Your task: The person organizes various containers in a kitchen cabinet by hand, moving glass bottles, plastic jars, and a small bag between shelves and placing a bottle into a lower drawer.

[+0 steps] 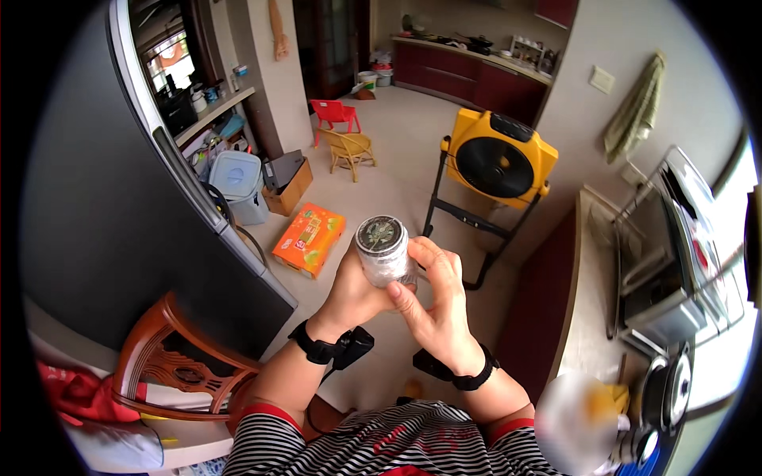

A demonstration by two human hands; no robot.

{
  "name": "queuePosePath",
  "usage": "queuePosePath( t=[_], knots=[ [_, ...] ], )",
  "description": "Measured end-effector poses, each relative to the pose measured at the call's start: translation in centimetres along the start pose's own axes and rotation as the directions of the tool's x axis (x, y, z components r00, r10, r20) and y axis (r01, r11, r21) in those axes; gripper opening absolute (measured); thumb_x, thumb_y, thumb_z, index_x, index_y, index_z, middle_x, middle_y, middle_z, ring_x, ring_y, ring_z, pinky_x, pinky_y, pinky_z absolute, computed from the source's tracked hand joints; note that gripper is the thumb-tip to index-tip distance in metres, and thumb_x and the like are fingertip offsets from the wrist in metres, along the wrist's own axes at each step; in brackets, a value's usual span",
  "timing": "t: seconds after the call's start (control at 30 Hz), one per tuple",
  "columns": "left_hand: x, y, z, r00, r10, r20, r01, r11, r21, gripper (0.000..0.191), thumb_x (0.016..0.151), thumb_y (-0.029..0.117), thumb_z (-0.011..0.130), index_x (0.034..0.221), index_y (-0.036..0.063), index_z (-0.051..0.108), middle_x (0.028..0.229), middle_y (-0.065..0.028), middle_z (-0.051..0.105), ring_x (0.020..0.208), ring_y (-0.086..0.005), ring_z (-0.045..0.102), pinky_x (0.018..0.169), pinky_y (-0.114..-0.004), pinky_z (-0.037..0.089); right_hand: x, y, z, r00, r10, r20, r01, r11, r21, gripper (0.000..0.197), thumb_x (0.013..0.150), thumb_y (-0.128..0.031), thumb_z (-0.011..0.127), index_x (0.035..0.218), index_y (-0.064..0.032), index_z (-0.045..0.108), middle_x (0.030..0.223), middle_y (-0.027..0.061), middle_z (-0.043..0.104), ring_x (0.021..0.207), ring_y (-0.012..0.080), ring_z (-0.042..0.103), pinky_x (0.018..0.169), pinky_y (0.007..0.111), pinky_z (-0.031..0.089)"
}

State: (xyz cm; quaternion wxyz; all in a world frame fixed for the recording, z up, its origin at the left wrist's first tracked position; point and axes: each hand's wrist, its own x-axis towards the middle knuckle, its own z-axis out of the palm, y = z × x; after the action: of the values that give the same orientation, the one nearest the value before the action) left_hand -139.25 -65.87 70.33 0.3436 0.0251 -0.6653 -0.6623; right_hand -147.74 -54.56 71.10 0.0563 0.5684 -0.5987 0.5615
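A small cylindrical jar (384, 262) is held up before my chest. Its dark round lid (381, 234) bears a pale plant design and faces up toward me. Crinkled clear plastic film covers the side of the jar. My left hand (352, 290) wraps around it from the left and below, most of its fingers hidden. On the other side, my right hand (439, 300) has its thumb and fingers against the film near the lower right of the jar. Black straps with small devices circle both wrists.
An orange printed carton (311, 240) lies on the floor beyond my hands. A yellow fan (500, 157) on a black stand is at the right. The grey refrigerator (149, 226) and a carved wooden chair (184, 369) flank my left; a counter (586, 309) runs along my right.
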Motion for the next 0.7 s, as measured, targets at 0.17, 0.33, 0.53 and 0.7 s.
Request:
queuePosePath(
  t=[0.17, 0.33, 0.53, 0.7],
  knots=[
    [6.6, -3.5, -2.6, 0.999, 0.023, -0.029, -0.019, 0.991, 0.132, 0.05, 0.064, 0.007, 0.079, 0.105, 0.0055, 0.049, 0.093, -0.0029, 0.057, 0.084, -0.0121, 0.056, 0.073, -0.028, 0.048, 5.8, 6.8, 1.0, 0.993, 0.083, 0.081, -0.092, 0.99, 0.106, 0.048, 0.078, -0.021, 0.071, 0.117, -0.0003, 0.053, 0.116, 0.0168, 0.054, 0.101, 0.0314, 0.047, 0.091, 0.039, 0.038],
    [12.4, -7.0, -6.8, 0.994, 0.036, -0.106, -0.023, 0.993, 0.118, 0.051, 0.062, 0.001, 0.074, 0.106, 0.0048, 0.049, 0.093, -0.003, 0.056, 0.085, -0.0125, 0.056, 0.073, -0.029, 0.048, 12.1, 13.3, 3.8, 0.981, 0.051, 0.187, -0.081, 0.984, 0.157, 0.048, 0.079, -0.026, 0.07, 0.117, -0.0009, 0.054, 0.117, 0.017, 0.053, 0.107, 0.0307, 0.044, 0.093, 0.04, 0.037],
    [20.8, -10.6, -14.5, 0.991, 0.031, -0.127, -0.011, 0.989, 0.151, 0.06, 0.059, -0.005, 0.068, 0.113, 0.0043, 0.044, 0.096, -0.0039, 0.055, 0.087, -0.0132, 0.055, 0.075, -0.029, 0.048, 20.4, 21.4, 9.9, 0.935, 0.128, 0.331, -0.22, 0.942, 0.255, 0.052, 0.075, -0.031, 0.074, 0.114, -0.0022, 0.056, 0.116, 0.0144, 0.053, 0.114, 0.0295, 0.042, 0.1, 0.04, 0.031],
    [29.3, -13.9, -22.3, 1.0, -0.012, 0.002, 0.012, 0.989, 0.148, 0.072, 0.059, -0.003, 0.071, 0.125, 0.0024, 0.043, 0.108, -0.0032, 0.055, 0.095, -0.0123, 0.055, 0.084, -0.029, 0.046, 28.2, 28.2, 14.9, 0.885, 0.243, 0.398, -0.392, 0.849, 0.354, 0.057, 0.069, -0.033, 0.079, 0.113, -0.0045, 0.058, 0.117, 0.0115, 0.052, 0.117, 0.0263, 0.041, 0.102, 0.04, 0.029]
  ],
)
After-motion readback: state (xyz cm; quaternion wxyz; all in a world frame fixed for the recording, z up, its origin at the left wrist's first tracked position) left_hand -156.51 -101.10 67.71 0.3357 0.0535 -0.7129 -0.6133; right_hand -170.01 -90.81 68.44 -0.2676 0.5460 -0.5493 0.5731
